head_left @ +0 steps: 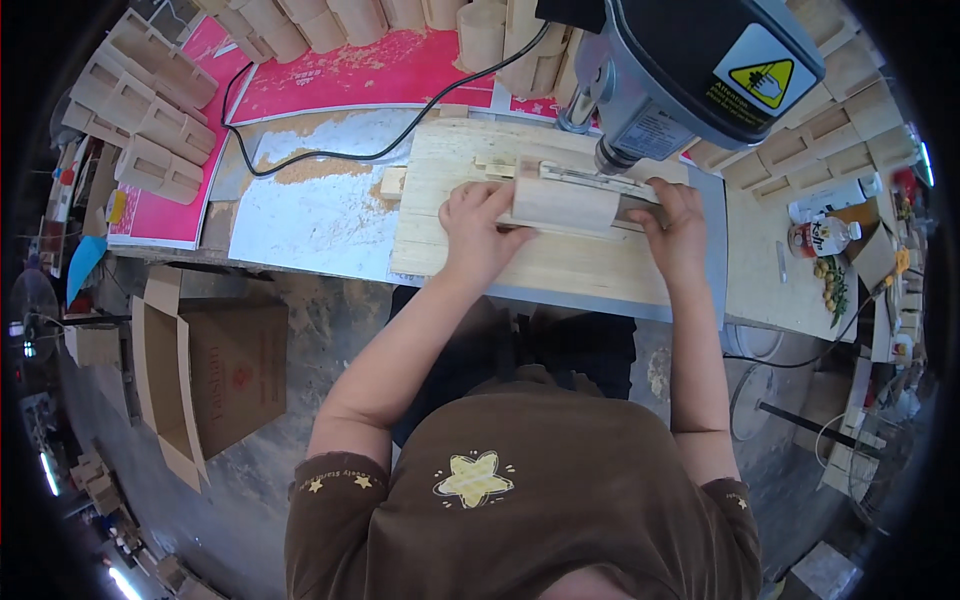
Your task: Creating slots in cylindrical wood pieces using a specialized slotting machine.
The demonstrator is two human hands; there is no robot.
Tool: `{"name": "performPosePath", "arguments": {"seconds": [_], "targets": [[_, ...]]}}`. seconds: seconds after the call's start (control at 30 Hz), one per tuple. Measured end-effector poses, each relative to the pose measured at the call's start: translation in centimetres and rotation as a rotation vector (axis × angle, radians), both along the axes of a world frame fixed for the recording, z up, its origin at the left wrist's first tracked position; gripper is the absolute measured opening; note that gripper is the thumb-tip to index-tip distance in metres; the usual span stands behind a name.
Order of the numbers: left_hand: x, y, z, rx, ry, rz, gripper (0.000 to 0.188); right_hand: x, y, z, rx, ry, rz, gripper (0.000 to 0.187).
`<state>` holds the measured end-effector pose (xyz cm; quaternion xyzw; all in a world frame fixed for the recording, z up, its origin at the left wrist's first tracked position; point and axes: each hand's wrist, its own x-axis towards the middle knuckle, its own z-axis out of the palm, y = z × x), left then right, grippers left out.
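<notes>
A: Setting depicted?

B: A woodworking workshop. A drill press (690, 90), marked with a yellow triangular warning label (760, 82), stands over the desk (310, 235); sawdust (325, 170) lies in patches across the surface.

A: Further indicators?

B: Pale wooden pieces (158, 170), similar in form, are ranked along the left, far and right sides. An open cardboard box (240, 370) rests on the bare grey floor (255, 500).
</notes>
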<state>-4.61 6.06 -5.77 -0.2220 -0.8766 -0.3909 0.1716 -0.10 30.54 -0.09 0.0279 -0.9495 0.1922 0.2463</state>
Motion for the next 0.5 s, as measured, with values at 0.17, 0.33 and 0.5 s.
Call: {"name": "performPosePath", "arguments": {"seconds": [0.17,0.33,0.5], "targets": [[-2.1,-1.5,-0.6,0.030,-0.057,-0.136,0.054,-0.2,-1.0,0.3,-0.085,-0.023,0.026,0.042],[-2.0,-1.1,0.1,0.100,-0.004,-0.183,0.041,-0.3,2.4,3.7,-0.552,0.260,0.134,0.038],[-1.9,-1.2,-0.7,0.072,-0.042,-0.207,0.056,-5.4,2.8,15.5,-0.466,0.624,0.160,0.021]]}}
